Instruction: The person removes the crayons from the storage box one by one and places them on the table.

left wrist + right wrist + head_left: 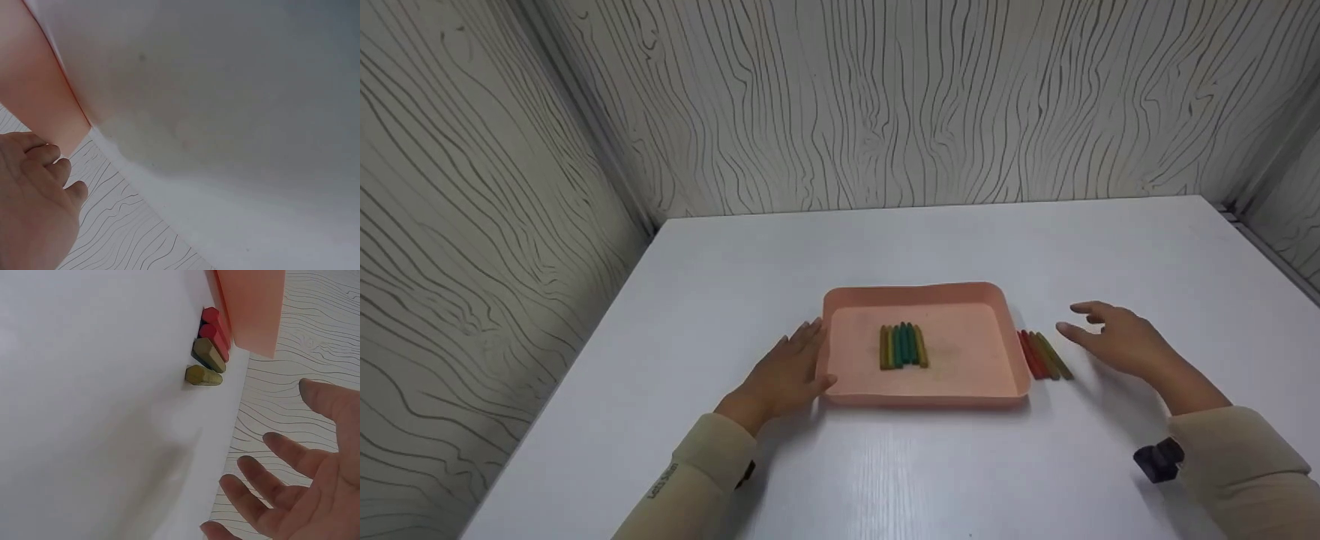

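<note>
A pink tray [960,360] lies on the white table, with a row of several crayons [903,346] in yellow, green and teal side by side in it. My left hand [787,371] rests against the tray's left side, its fingers fairly straight along the wall and the thumb at the rim. Just outside the right wall lie more crayons [1044,355], red and olive-yellow, also seen end-on as crayons [209,349] in the right wrist view. Right of them my right hand [1125,341] hovers over the table, fingers spread and holding nothing.
The white table [720,277] reaches back to a wood-grain patterned wall [885,105], with a similar wall [472,225] on the left. A dark wrist device [1159,459] sits at my right sleeve.
</note>
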The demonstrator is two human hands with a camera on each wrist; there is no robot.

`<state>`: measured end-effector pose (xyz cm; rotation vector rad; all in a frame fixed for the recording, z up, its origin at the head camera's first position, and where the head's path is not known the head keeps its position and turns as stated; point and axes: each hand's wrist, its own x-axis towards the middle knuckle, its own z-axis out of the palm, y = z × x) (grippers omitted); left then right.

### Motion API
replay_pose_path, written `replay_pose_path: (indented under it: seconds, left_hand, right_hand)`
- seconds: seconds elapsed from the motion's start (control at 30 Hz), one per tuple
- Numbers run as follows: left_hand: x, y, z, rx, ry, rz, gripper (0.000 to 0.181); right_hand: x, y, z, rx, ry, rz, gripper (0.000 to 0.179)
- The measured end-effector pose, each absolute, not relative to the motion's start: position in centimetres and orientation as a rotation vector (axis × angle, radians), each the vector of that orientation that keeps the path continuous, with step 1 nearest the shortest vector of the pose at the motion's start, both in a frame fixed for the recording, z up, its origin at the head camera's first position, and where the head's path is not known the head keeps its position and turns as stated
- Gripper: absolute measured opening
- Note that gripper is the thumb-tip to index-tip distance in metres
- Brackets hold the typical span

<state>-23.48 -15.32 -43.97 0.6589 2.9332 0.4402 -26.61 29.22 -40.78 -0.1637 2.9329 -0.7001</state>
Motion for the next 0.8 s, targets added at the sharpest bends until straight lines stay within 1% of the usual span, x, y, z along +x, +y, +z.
replay_pose_path:
  seconds: [0.17, 0.37, 0.63, 0.8]
  left_hand:
    - [-23.5, -15.2, -44.0, 0.66, 2.94, 0.422, 0.073]
    - [-23.5, -15.2, -43.9, 0.651, 2.937, 0.417, 0.073]
    - [-23.6, -15.2, -44.0, 0.651, 2.938, 0.413, 0.073]
    - [-23.6, -15.3, -44.0, 0.661, 2.938, 0.419, 0.074]
  right_hand:
    - [-26.7, 28.8, -39.9, -0.139, 2.965, -0.677, 0.081]
    - [-27.0, 27.9, -38.4, -0.172, 3.018, -0.667, 0.087]
    - [-27.3, 26.2, -36.9, -0.177, 3.102, -0.63, 0.085]
    - [-27.2, 24.7, -36.2, -0.226, 3.132, -0.646, 0.084]
